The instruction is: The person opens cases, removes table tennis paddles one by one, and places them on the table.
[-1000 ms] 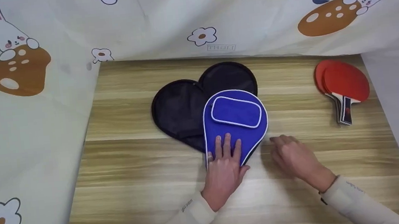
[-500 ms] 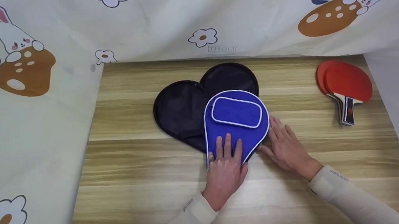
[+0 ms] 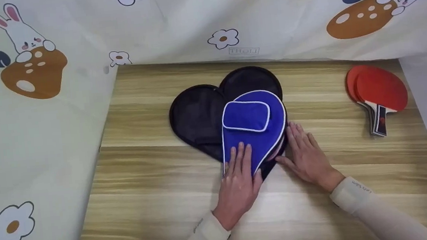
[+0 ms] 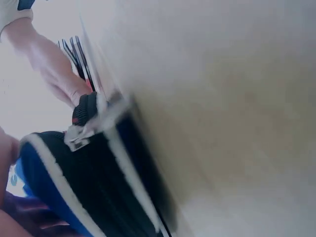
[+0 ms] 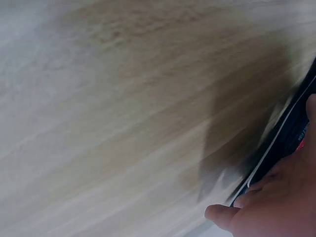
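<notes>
A blue paddle case (image 3: pixel 258 141) with white piping and a small pocket lies over two black paddle cases. My left hand (image 3: pixel 237 188) rests on its narrow lower part, fingers straight. At the case's right edge, my right hand (image 3: pixel 309 157) touches the side with fingers extended and thumb apart. A gap shows along that edge, with something pinkish inside. The left wrist view shows the dark zip side (image 4: pixel 98 182) and a metal zip pull (image 4: pixel 79 138). In the right wrist view, a red patch with small lettering shows beside the fingers.
Two black paddle cases, one at left (image 3: pixel 197 113) and one behind (image 3: pixel 250 79), lie partly under the blue one. Several red table tennis paddles (image 3: pixel 383 88) are stacked at the right of the wooden table (image 3: pixel 147 204). A patterned cloth (image 3: pixel 169 22) hangs around the back and sides.
My right hand has gone from curled beside the case to straight-fingered against its right edge. The blue case's top has shifted and tilted left, and a gap has appeared along its right side.
</notes>
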Available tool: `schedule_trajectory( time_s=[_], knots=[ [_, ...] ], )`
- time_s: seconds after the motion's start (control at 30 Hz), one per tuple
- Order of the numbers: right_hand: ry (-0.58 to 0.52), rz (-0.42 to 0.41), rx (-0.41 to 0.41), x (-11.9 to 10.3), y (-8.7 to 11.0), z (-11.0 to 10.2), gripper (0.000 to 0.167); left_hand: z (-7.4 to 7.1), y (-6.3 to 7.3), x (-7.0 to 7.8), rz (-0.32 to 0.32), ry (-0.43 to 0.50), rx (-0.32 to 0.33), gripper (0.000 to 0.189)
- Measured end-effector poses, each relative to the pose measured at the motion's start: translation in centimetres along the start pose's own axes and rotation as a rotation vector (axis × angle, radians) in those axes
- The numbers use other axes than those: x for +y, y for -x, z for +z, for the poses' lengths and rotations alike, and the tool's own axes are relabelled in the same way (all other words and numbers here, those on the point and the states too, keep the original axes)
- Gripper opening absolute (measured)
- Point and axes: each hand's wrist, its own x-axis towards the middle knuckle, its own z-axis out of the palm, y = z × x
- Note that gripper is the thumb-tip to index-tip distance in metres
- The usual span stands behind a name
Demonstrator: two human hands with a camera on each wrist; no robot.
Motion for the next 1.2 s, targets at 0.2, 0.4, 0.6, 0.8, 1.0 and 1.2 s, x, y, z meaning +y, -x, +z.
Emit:
schedule_trajectory(
  time_s=[0.2,0.4,0.6,0.8,1.0,1.2],
  knots=[
    [0.022,-0.013,-0.017,0.2,-0.1,-0.1,0.097,-1.0,0.2,-0.8,-0.059,0.127,0.115,0.067],
    [0.028,-0.017,-0.016,0.3,-0.1,0.0,0.098,-2.7,-0.1,-2.3,-0.057,0.045,0.262,0.07],
    [-0.006,-0.011,-0.039,0.5,-0.1,0.0,0.098,-4.5,-0.1,-4.2,-0.034,-0.058,0.333,0.069],
    [-0.062,-0.015,-0.031,0.9,-0.1,-0.7,0.099,-5.3,0.1,-5.1,-0.035,-0.132,0.288,0.069],
    [-0.09,-0.039,0.001,0.6,-0.5,-1.5,0.097,-5.5,0.0,-5.9,-0.049,-0.214,0.263,0.064],
    [-0.096,-0.043,0.019,0.3,-0.7,-1.9,0.096,-5.7,0.0,-6.9,-0.071,-0.315,0.14,0.06]
  ],
)
